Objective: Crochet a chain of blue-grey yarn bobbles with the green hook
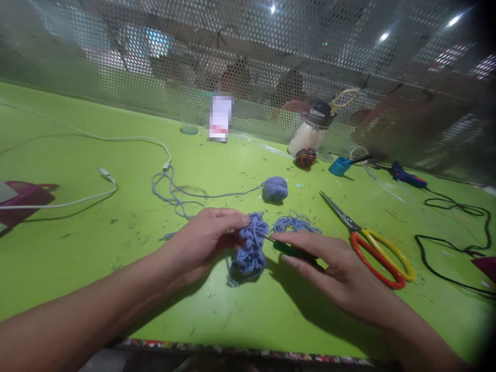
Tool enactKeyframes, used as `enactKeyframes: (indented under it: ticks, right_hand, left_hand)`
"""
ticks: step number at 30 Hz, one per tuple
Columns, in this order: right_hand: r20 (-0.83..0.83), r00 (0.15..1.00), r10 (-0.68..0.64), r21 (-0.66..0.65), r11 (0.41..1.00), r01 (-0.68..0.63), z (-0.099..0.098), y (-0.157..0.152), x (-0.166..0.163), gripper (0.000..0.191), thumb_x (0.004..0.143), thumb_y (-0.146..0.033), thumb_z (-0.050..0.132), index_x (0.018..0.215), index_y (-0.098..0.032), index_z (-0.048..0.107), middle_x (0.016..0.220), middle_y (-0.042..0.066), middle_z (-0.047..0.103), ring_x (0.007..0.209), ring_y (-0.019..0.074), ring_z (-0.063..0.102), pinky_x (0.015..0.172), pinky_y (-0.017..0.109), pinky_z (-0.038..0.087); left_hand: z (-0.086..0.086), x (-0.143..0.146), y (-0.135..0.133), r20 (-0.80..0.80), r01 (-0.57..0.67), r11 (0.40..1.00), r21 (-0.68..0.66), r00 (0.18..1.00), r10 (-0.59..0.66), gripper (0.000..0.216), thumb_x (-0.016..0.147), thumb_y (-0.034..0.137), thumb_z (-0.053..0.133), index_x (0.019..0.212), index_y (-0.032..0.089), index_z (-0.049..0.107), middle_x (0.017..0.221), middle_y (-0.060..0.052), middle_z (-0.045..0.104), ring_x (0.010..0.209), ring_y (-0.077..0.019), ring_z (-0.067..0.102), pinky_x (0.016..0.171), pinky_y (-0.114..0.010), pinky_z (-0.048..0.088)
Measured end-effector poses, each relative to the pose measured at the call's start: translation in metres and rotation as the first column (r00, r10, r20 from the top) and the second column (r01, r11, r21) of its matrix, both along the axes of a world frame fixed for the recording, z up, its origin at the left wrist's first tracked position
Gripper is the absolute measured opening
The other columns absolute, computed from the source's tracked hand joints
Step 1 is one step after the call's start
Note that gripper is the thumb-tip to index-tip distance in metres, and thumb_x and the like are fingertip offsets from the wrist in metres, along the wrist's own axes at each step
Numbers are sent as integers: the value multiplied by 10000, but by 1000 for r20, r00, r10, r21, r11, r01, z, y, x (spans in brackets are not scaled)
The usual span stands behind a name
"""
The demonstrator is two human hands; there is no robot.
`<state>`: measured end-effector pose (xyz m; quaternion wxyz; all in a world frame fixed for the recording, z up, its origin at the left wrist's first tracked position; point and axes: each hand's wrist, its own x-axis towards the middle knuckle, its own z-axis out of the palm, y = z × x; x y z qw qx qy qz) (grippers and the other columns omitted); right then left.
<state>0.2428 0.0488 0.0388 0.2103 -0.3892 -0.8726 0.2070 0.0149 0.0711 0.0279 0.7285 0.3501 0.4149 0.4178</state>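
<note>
- Pink case [19, 199] at far left of green worktop [77, 258], white cable [116, 138] trailing past.
- Left hand [201, 240] pinching top of blue crochet [251, 247], held just above worktop at centre.
- Yarn ball [275, 188] behind, strand running left.
- Right hand [333, 266] gripping green hook [290, 250], tip in crochet.
- Scissors [372, 245] just right, red-yellow handles.
- Bottle [313, 129] at back by mesh.
</note>
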Motion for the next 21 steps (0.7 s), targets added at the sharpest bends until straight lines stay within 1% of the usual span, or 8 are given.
enactKeyframes:
  ticks: [3, 8, 11, 15, 17, 21]
  right_hand:
    - [-41, 999, 1, 4, 1000, -1, -2, 1, 0, 324, 947, -180, 538, 1258, -257, 585, 1210, 8, 698, 1092, 137, 654, 931, 265, 519]
    - [-49, 999, -13, 28, 1000, 14, -4, 0, 2, 314, 940, -172, 538, 1241, -236, 602, 1213, 22, 699, 1087, 139, 662, 943, 258, 517]
    - [-27, 1000, -13, 35, 999, 14, -2, 0, 3, 302, 944, -180, 533, 1231, -240, 603, 1214, 18, 698, 1091, 135, 659, 944, 252, 515]
    - [53, 998, -15, 47, 999, 13, 5, -2, 6, 327, 952, -176, 511, 1259, -269, 574, 1219, 9, 690, 1098, 138, 652, 940, 265, 516]
    - [98, 995, -20, 81, 997, 12, 8, -6, 8, 351, 957, -169, 489, 1286, -274, 551, 1198, 23, 694, 1082, 156, 658, 904, 283, 534]
    - [157, 985, -70, 193, 980, 39, 12, -14, 7, 361, 953, -166, 471, 1293, -264, 546, 1117, 57, 711, 995, 207, 684, 752, 300, 566]
  left_hand:
    - [0, -1, 0, -13, 10, 1000, 23, 1000, -10, 119, 767, 201, 686, 681, 121, 664, 697, -18, 570, 631, -103, 481, 626, -237, 390]
    - [-1, 0, -1, -17, 22, 999, 45, 1000, -21, 111, 766, 206, 695, 693, 126, 669, 694, -16, 579, 636, -101, 496, 631, -232, 392]
    - [0, 0, -1, -13, 13, 999, 39, 1000, -12, 108, 757, 201, 706, 692, 123, 668, 681, -11, 576, 613, -91, 484, 620, -229, 383]
    - [0, -1, -1, -25, 16, 996, 85, 1000, -14, 98, 759, 215, 710, 730, 127, 679, 701, -25, 611, 638, -107, 525, 655, -251, 399]
    - [0, -1, -1, -52, 8, 994, 111, 999, -2, 95, 761, 226, 712, 749, 135, 685, 709, -27, 623, 647, -116, 533, 675, -267, 401]
    - [1, -1, -1, -118, -29, 986, 166, 992, 49, 100, 760, 239, 715, 753, 142, 693, 707, -24, 623, 651, -124, 514, 684, -286, 383]
